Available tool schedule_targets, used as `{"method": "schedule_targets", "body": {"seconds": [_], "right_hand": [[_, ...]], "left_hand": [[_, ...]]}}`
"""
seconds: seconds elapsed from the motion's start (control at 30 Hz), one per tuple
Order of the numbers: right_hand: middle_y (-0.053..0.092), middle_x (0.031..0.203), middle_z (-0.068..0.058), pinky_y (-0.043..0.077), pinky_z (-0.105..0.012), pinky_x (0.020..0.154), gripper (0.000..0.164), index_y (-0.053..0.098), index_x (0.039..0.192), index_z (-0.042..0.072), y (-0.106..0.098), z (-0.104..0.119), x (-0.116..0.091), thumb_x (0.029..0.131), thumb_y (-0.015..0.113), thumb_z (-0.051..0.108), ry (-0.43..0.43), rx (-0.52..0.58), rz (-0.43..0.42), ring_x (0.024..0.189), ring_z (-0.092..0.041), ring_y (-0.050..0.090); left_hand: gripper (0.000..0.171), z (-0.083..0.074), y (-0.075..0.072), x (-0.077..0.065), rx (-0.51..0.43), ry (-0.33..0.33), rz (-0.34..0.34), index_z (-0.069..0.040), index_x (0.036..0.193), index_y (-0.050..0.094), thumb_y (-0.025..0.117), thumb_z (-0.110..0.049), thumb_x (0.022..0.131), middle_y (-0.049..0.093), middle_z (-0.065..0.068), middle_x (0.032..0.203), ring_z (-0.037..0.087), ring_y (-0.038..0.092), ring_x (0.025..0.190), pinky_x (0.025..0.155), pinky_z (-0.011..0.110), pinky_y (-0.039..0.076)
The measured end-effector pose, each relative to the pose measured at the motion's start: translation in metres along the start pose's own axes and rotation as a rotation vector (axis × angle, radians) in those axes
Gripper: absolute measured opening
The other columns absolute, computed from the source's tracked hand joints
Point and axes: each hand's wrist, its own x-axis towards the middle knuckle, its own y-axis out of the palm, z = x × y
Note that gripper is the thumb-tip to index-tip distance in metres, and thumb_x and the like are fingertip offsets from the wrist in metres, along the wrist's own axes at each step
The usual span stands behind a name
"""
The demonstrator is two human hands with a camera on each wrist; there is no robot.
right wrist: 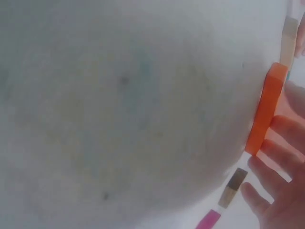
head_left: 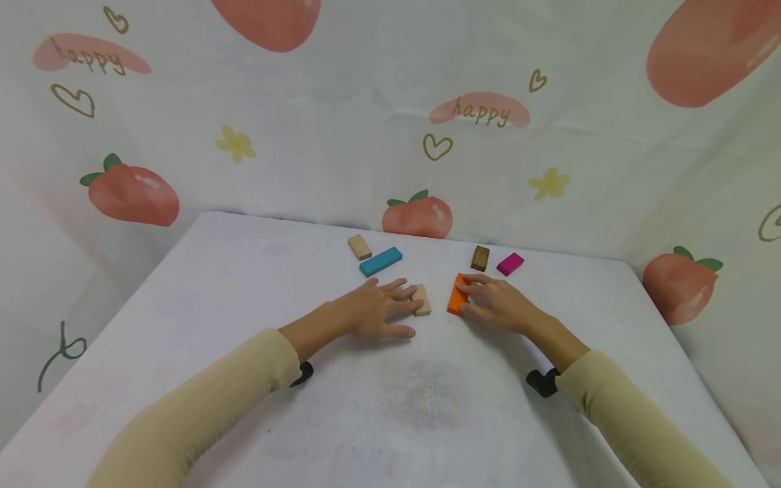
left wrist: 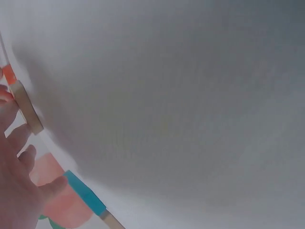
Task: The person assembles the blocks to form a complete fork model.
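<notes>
My left hand is spread over the table, its fingertips overlapping a pale wooden block in the head view. In the left wrist view the same pale block lies beside the fingertips. An orange block lies to the right, a short gap away. Against its right side rest the fairly straight fingers of my right hand. From the right wrist, the orange block shows its long side, with the fingertips along it.
Beyond the left hand lie a blue block and another pale wooden block. Behind the right hand are a dark brown block and a magenta block. A printed cloth hangs along the back of the white table.
</notes>
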Motion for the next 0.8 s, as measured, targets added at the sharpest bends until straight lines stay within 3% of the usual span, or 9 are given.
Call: {"method": "schedule_targets", "body": {"seconds": [0.43, 0.8], "right_hand": [[0.052, 0.143, -0.022, 0.041, -0.061, 0.102, 0.052, 0.058, 0.139, 0.006, 0.002, 0.008, 0.01, 0.093, 0.069, 0.028, 0.011, 0.009, 0.02, 0.128, -0.045, 0.052], [0.052, 0.145, -0.019, 0.04, -0.059, 0.105, 0.052, 0.058, 0.14, 0.008, 0.004, 0.013, 0.017, 0.093, 0.069, 0.029, -0.011, 0.029, 0.024, 0.13, -0.042, 0.05]], "left_hand": [[0.068, -0.017, 0.007, -0.004, 0.065, 0.104, 0.029, -0.032, 0.156, 0.032, 0.041, -0.065, 0.098, 0.021, -0.006, 0.164, 0.02, 0.013, 0.153, 0.116, 0.058, 0.023], [0.065, -0.032, 0.009, -0.005, 0.084, 0.196, 0.021, -0.031, 0.155, 0.035, 0.043, -0.061, 0.099, 0.027, -0.004, 0.162, 0.02, 0.015, 0.152, 0.116, 0.058, 0.025]]}}
